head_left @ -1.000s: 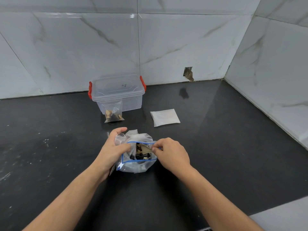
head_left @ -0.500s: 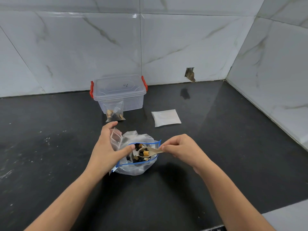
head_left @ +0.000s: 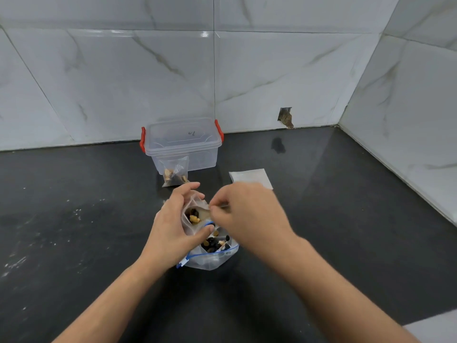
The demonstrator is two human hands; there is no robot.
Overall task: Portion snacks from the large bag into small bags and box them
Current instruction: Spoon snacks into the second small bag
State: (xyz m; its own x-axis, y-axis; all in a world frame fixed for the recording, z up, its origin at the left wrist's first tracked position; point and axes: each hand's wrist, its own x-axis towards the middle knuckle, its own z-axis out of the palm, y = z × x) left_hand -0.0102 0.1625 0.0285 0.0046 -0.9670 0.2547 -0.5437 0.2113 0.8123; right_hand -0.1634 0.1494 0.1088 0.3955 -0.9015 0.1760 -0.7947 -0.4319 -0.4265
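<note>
Clear plastic small bag (head_left: 195, 214) held open while a spoon (head_left: 205, 214) tips snacks in
Right hand (head_left: 247, 216) pinches the spoon handle between curled fingertips; left hand (head_left: 173, 226) curls round the small bag, thumb on the rim of the large bag (head_left: 210, 256) just below, on the black counter (head_left: 74, 243); behind stand a filled bag (head_left: 175, 172), a lidded box (head_left: 183, 144) and flat empty bags (head_left: 251, 178)

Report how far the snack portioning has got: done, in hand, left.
Done: one filled small bag leans against the closed clear box, not yet inside it. In hand: the left hand holds a second small bag open above the large bag, while the right hand tips a spoon of snacks into it. Left: empty bags lie flat, snacks remain, nothing visibly boxed.
</note>
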